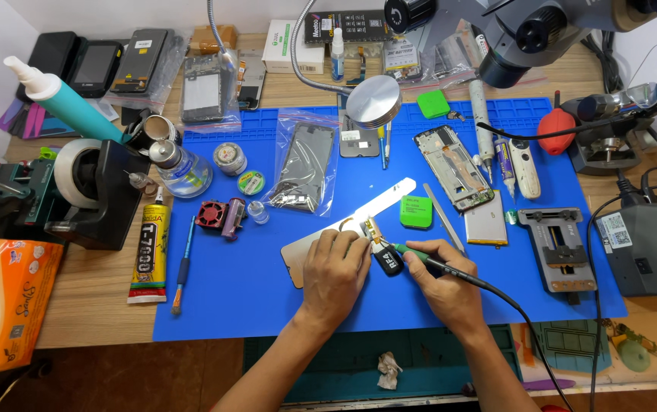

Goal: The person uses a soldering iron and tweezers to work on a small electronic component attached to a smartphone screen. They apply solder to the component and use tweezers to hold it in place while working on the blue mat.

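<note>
My left hand [335, 267] presses down on a small black part [388, 262] with a gold flex strip, lying on a pale flat board [359, 214] on the blue mat [229, 297]. My right hand [444, 278] grips a green-and-black soldering iron [429, 260] like a pen. Its tip points left at the small part, right beside my left fingertips. The iron's black cable runs off to the lower right.
An opened phone frame [452, 166], a silver battery [486, 226], a green box [416, 211] and a metal clamp jig [559, 248] lie right of the hands. Glue tube [150, 253], brush [183, 265], bagged phone [303, 166] and tape dispenser [88, 191] sit left. A round lamp head [373, 101] hangs above.
</note>
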